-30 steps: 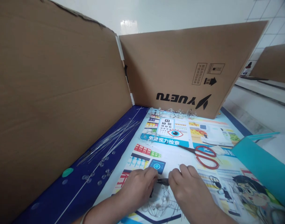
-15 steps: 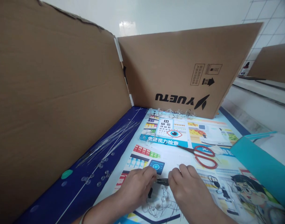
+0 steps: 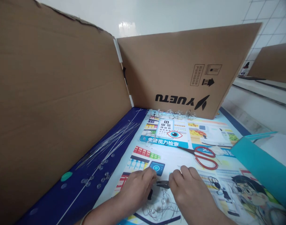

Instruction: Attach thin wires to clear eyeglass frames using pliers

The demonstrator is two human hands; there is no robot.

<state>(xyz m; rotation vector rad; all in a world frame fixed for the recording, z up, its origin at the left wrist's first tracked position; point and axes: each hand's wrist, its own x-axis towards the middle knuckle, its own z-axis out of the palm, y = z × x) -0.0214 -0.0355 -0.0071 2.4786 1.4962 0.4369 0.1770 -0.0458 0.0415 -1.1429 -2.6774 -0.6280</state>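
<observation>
Black tool [image 3: 163,184], one, between left hand [image 3: 138,187], right hand [image 3: 189,190].

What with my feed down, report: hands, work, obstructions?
Left hand gripping dark pliers; right hand at their tip. Wire-and-bead tangle underneath. Red scissors beyond, apart.

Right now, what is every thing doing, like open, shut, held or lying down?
left hand, closed around the pliers.
right hand, fingers pinched at the pliers' tip.
pliers, held between both hands.
scissors, shut, lying flat on the mat.
wires, loose, lying flat.
beads, scattered by the wires.
cardboard walls, standing upright.
</observation>
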